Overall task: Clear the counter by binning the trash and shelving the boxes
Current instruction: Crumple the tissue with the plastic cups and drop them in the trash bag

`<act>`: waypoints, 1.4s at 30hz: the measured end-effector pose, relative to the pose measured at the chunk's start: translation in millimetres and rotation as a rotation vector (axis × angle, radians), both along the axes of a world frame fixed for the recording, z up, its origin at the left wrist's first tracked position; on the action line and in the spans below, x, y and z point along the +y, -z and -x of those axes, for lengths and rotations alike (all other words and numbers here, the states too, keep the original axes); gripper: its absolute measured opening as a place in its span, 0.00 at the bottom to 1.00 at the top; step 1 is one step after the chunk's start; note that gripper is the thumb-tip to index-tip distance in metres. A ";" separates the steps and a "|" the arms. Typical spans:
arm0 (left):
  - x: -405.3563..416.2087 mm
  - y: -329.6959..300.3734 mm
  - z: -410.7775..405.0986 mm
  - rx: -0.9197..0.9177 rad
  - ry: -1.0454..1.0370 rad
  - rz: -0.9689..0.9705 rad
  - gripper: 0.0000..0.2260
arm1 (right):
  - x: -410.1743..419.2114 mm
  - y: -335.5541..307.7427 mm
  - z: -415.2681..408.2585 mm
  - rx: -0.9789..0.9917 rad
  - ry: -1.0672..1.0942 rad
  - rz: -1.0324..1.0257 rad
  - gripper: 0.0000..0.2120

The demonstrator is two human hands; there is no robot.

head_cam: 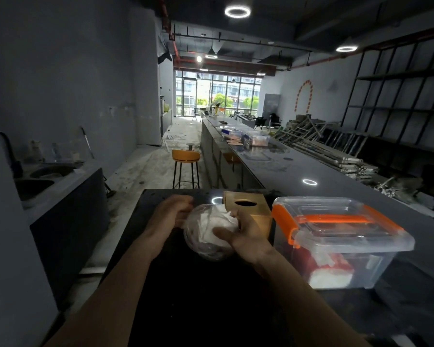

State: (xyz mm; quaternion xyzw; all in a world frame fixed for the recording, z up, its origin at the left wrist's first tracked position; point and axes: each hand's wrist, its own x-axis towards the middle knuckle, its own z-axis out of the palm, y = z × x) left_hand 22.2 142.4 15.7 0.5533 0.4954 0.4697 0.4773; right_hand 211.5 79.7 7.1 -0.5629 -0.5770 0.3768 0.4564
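A clear plastic cup point(206, 236) stuffed with crumpled white tissue is held above the dark counter point(198, 296). My right hand point(246, 236) wraps its right side, thumb across the front. My left hand point(173, 209) touches its far left rim, fingers curled. Just behind the cup stands a tan tissue box point(248, 206) with an oval slot on top. To the right sits a clear storage box point(336, 241) with an orange handle and latches, lid on, red and white items inside.
A long grey bar counter point(311, 171) runs away on the right, carrying small containers point(256, 140) far off. An orange stool point(186, 166) stands on the floor beyond. A sink counter point(50, 176) lies left. Metal frames are piled at right.
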 end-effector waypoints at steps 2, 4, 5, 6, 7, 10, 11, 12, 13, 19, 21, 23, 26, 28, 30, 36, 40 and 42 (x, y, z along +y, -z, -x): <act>14.7 10.7 -1.4 0.312 -0.121 -0.120 0.14 | 1.5 1.1 -3.4 -0.012 0.062 -0.011 0.21; 21.3 19.6 -5.7 0.728 -0.106 -0.137 0.21 | 1.4 -0.1 -6.5 -0.013 0.090 -0.029 0.21; 23.0 23.6 -9.2 0.876 -0.067 -0.114 0.22 | 1.4 -0.3 -7.5 -0.014 0.095 -0.037 0.21; 21.0 24.6 -13.7 0.998 -0.034 -0.093 0.22 | 0.6 -0.4 -8.6 -0.014 0.100 -0.040 0.22; 19.3 25.8 -18.0 1.103 -0.018 -0.086 0.21 | 0.1 0.1 -10.5 -0.011 0.101 -0.034 0.23; 8.9 29.7 -24.7 1.250 -0.085 -0.151 0.15 | -3.7 1.4 -14.3 -0.010 0.087 -0.006 0.23; 4.6 30.6 -24.7 1.232 -0.123 -0.153 0.14 | -6.1 0.6 -14.6 -0.012 0.077 -0.002 0.23; 1.5 30.8 -23.5 1.173 -0.156 -0.145 0.12 | -8.0 0.0 -15.2 -0.007 0.065 0.000 0.23; -1.8 29.4 -21.9 1.086 -0.183 -0.142 0.11 | -9.8 -1.3 -15.1 0.004 0.055 0.008 0.23; -22.3 14.1 -13.6 0.397 -0.135 -0.146 0.17 | -16.9 -5.4 -20.0 0.124 -0.008 0.052 0.17; -32.9 7.4 -12.8 0.234 -0.066 -0.111 0.20 | -18.3 -6.1 -20.9 0.171 -0.006 0.043 0.14; -41.2 -0.3 -12.0 0.017 -0.016 -0.040 0.16 | -20.8 -9.4 -15.9 0.167 0.013 0.037 0.15; -53.0 -6.6 -15.9 -0.246 0.058 0.040 0.13 | -23.3 -8.6 -10.9 0.170 -0.007 0.021 0.27; -61.4 -6.6 -21.2 -0.148 0.083 -0.015 0.11 | -28.3 -9.3 -10.9 0.191 -0.041 0.028 0.26; -71.2 -4.9 -26.3 -0.066 0.091 -0.089 0.13 | -32.5 -8.2 -15.0 0.202 -0.064 0.038 0.24; -100.6 1.6 -39.7 -0.043 0.122 -0.211 0.19 | -51.2 -5.2 -32.2 0.244 -0.118 0.002 0.24; -115.3 9.3 -44.0 -0.053 0.037 -0.275 0.22 | -60.4 1.0 -37.1 0.234 -0.183 -0.023 0.17; -122.7 13.5 -40.0 -0.076 0.017 -0.285 0.23 | -64.0 4.9 -37.5 0.232 -0.197 -0.021 0.18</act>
